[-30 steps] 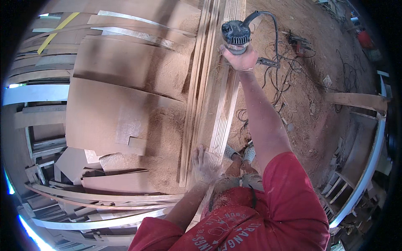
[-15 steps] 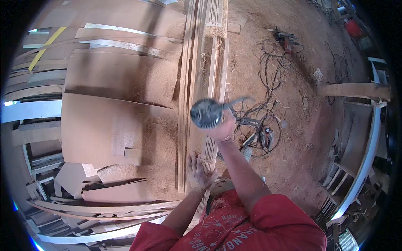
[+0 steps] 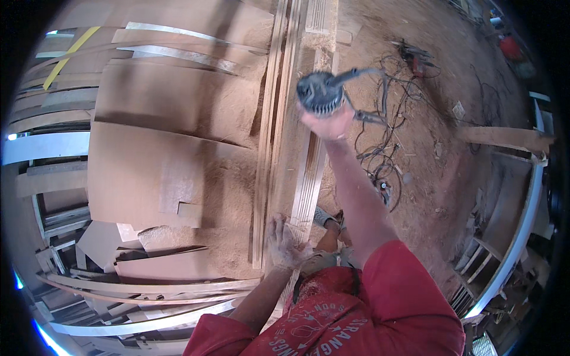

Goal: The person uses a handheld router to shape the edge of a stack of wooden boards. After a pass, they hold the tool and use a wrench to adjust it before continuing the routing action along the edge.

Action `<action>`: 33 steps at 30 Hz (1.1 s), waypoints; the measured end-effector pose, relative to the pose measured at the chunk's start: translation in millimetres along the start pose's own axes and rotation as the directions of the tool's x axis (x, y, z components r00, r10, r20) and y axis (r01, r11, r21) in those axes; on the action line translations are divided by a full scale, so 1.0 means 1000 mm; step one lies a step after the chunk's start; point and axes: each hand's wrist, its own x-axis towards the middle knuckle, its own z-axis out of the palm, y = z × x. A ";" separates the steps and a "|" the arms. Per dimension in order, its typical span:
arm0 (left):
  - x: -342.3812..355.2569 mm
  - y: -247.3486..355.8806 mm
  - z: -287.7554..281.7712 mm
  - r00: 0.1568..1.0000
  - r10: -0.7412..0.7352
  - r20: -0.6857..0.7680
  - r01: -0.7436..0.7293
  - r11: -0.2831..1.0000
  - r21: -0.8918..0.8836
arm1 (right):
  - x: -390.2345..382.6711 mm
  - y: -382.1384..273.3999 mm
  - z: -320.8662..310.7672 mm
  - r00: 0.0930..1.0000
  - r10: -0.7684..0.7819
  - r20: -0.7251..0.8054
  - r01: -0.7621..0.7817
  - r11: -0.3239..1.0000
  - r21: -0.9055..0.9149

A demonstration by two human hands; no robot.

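Note:
My right hand (image 3: pixel 325 121) grips a black corded router (image 3: pixel 319 90) over a long grooved wooden board (image 3: pixel 304 202); some motion blur is on the hand and tool. My left hand (image 3: pixel 285 243), dusted pale, rests near that board's lower end, fingers apart and lying on the wood. Long narrow strips (image 3: pixel 273 136) lie alongside the board on the left. Sawdust coats the wood around the tool.
Broad brown sheets (image 3: pixel 142 166) with sawdust lie at left, among stacked offcuts (image 3: pixel 65 213). On the dirt floor at right are tangled cables (image 3: pixel 392 136) and a power tool (image 3: pixel 415 59). A red object (image 3: pixel 510 47) and a wooden rack (image 3: pixel 504 207) sit farther right.
The router in my right hand came down the board toward my body, then moved back up it, now short of where it was a second ago. My left hand stays on the board.

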 end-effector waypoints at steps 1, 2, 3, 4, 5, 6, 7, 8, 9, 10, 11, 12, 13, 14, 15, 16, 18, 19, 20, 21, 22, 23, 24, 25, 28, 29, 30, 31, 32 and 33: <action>0.003 0.003 0.001 0.999 0.031 -0.024 -0.032 0.999 -0.023 | 0.014 0.017 0.005 1.000 -0.018 -0.010 0.019 1.000 0.011; 0.005 0.005 0.001 0.997 0.056 -0.049 -0.058 0.997 -0.041 | 0.023 0.029 0.011 0.999 -0.035 -0.017 0.035 0.999 0.028; 0.005 0.007 -0.003 0.997 0.047 -0.054 -0.048 0.998 -0.032 | 0.030 0.031 0.016 0.999 -0.032 -0.011 0.033 0.999 0.041; 0.006 0.012 -0.008 1.000 0.004 0.010 -0.004 1.000 -0.009 | 0.040 0.030 0.018 1.000 0.018 0.003 -0.018 1.000 0.023; 0.008 0.016 -0.013 0.997 -0.040 0.072 0.038 0.999 0.016 | 0.050 0.029 0.020 0.998 0.068 0.016 -0.068 0.998 0.003; 0.009 0.018 -0.016 0.997 -0.042 0.063 0.041 0.999 0.023 | 0.061 0.031 0.023 0.997 0.069 -0.030 -0.067 0.996 0.065; 0.010 0.019 -0.016 0.997 -0.036 0.063 0.035 0.999 0.018 | 0.070 0.037 0.026 0.997 0.064 -0.033 -0.062 0.996 0.070; 0.011 0.020 -0.016 0.998 -0.030 0.063 0.029 0.999 0.013 | 0.078 0.042 0.028 0.995 0.097 -0.039 -0.096 0.995 0.017; 0.012 0.021 -0.017 0.998 -0.033 0.053 0.032 0.999 0.019 | 0.084 0.041 0.033 0.991 0.130 -0.043 -0.132 0.991 -0.029; 0.012 0.021 -0.018 0.997 -0.042 0.062 0.040 0.999 0.024 | 0.089 0.041 0.036 0.986 0.158 -0.058 -0.161 0.986 -0.039; 0.012 0.022 -0.020 0.996 -0.050 0.071 0.048 0.998 0.029 | 0.093 0.040 0.038 0.986 0.155 -0.056 -0.157 0.987 -0.028; 0.009 0.020 -0.022 0.997 -0.058 0.058 0.056 0.998 0.039 | 0.096 0.036 0.044 0.987 0.151 -0.045 -0.152 0.988 -0.007; 0.011 0.021 -0.020 0.997 -0.055 0.061 0.053 0.998 0.037 | 0.105 0.044 0.042 0.989 0.137 -0.048 -0.138 0.990 -0.001; 0.012 0.022 -0.017 0.997 -0.051 0.064 0.049 0.998 0.035 | 0.112 0.055 0.044 0.991 0.116 -0.069 -0.118 0.993 -0.022; 0.010 0.021 -0.016 0.997 -0.048 0.052 0.046 0.998 0.039 | 0.116 0.058 0.047 0.991 0.110 -0.074 -0.111 0.994 -0.012; 0.009 0.021 -0.013 0.999 -0.029 0.030 0.028 0.999 0.031 | 0.120 0.060 0.049 0.991 0.101 -0.092 -0.106 0.993 -0.046; 0.009 0.019 -0.013 1.000 -0.013 0.003 0.013 1.000 0.025 | 0.123 0.061 0.050 0.990 0.091 -0.107 -0.099 0.992 -0.075; 0.009 0.020 -0.015 0.999 -0.036 0.031 0.035 0.999 0.027 | 0.122 0.060 0.049 0.987 0.137 -0.080 -0.141 0.989 -0.051; 0.009 0.021 -0.016 0.997 -0.056 0.060 0.054 0.998 0.028 | 0.120 0.059 0.048 0.982 0.181 -0.052 -0.182 0.983 -0.029; 0.008 0.023 -0.017 0.996 -0.061 0.059 0.060 0.998 0.026 | 0.115 0.056 0.045 0.983 0.179 -0.046 -0.181 0.983 -0.030; 0.010 0.024 -0.019 0.994 -0.070 0.079 0.068 0.997 0.032 | 0.107 0.054 0.041 0.990 0.139 -0.037 -0.139 0.990 0.006; 0.011 0.025 -0.020 0.992 -0.077 0.101 0.074 0.997 0.039 | 0.098 0.053 0.035 0.995 0.098 -0.032 -0.097 0.995 0.040; 0.011 0.025 -0.020 0.991 -0.081 0.104 0.077 0.996 0.034 | 0.084 0.047 0.030 0.995 0.098 -0.027 -0.097 0.995 0.036; 0.009 0.022 -0.018 0.996 -0.053 0.065 0.052 0.998 0.030 | 0.064 0.038 0.026 0.990 0.142 0.008 -0.142 0.985 0.096; 0.006 0.020 -0.017 0.999 -0.031 0.033 0.030 0.999 0.024 | 0.013 0.003 0.002 0.988 0.137 0.069 -0.147 0.976 0.163; 0.009 0.021 -0.015 0.999 -0.024 0.038 0.023 1.000 0.017 | -0.002 -0.001 -0.004 0.994 0.110 0.030 -0.113 0.967 0.228; 0.009 0.017 -0.007 1.000 -0.008 0.031 0.008 1.000 0.003 | -0.020 -0.003 -0.009 0.996 0.086 -0.014 -0.078 0.953 0.292; 0.006 0.012 -0.004 0.999 -0.004 0.034 0.004 1.000 0.001 | -0.041 -0.015 -0.015 0.993 0.117 0.015 -0.118 0.969 0.217; 0.004 0.009 -0.002 1.000 -0.013 0.006 0.013 1.000 0.006 | -0.057 -0.030 -0.022 0.991 0.134 0.027 -0.136 0.974 0.179; 0.003 0.008 -0.001 1.000 -0.020 -0.018 0.020 1.000 0.007 | -0.073 -0.043 -0.031 0.988 0.149 0.036 -0.152 0.979 0.134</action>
